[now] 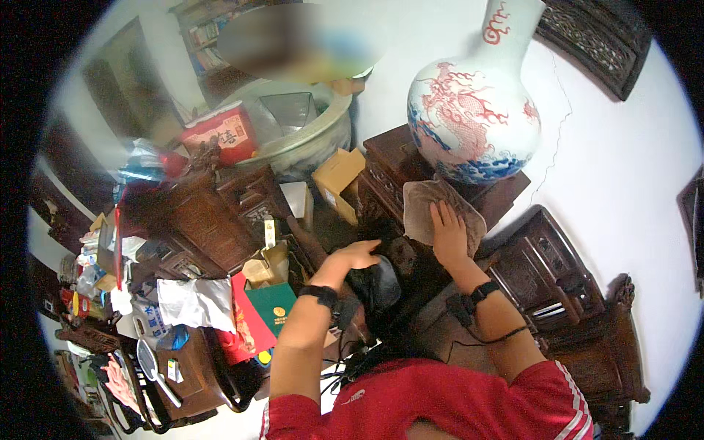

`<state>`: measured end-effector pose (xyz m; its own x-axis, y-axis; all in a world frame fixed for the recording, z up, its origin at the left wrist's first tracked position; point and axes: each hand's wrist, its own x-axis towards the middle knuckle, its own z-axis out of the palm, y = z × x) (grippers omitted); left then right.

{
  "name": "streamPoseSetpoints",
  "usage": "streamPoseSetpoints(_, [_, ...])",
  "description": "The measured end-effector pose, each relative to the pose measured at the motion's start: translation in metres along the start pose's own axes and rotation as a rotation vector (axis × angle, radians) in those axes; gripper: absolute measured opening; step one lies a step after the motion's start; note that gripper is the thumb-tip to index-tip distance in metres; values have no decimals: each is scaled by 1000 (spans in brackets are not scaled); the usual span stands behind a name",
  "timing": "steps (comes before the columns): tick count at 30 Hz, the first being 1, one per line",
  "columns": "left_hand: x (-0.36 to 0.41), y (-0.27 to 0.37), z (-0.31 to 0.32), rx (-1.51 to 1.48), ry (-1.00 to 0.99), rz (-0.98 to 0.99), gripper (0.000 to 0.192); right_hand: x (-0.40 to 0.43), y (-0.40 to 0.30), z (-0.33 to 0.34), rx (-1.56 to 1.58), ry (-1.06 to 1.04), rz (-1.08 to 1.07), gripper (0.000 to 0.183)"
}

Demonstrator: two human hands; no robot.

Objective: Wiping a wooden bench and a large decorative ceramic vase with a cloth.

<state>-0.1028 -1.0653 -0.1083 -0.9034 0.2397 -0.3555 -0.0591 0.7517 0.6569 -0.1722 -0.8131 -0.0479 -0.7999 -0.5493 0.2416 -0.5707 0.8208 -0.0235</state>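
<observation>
My right hand (450,234) lies with spread fingers on a brown cloth (422,212), which rests against the dark carved wooden stand (385,148). On that stand is a large white porcelain vase (473,115) with a red dragon and blue waves, just beyond the cloth. To the left, my left hand (358,255) is held above a dark rounded object (383,283), fingers apart and holding nothing; whether it touches the object I cannot tell. Both wrists wear black bands with cables nearby.
An opened cardboard box (338,184) and a large ceramic basin (335,118) are left of the stand. A carved wooden chair (550,269) stands right. Wooden furniture at left bears a green folder (272,308), a white bag (195,302) and an electric swatter (148,360). Black cables hang near my arms.
</observation>
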Motion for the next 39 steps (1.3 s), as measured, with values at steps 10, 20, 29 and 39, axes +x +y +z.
streamPoseSetpoints(10, [-139, -72, 20, -450, 283, -290, 65, -29, 40, 19, 30, 378, -79, 50])
streamPoseSetpoints(20, [-199, -67, 68, -558, 40, -702, 66, -37, 36, 16, 104, 417, 21, 39])
streamPoseSetpoints(29, [-180, -126, 77, -456, 2, -240, 59, -33, 6, 23, 87, 440, 164, 39])
streamPoseSetpoints(39, [-162, -128, 121, -421, -116, -190, 55, -40, 3, 19, 206, 506, 148, 38])
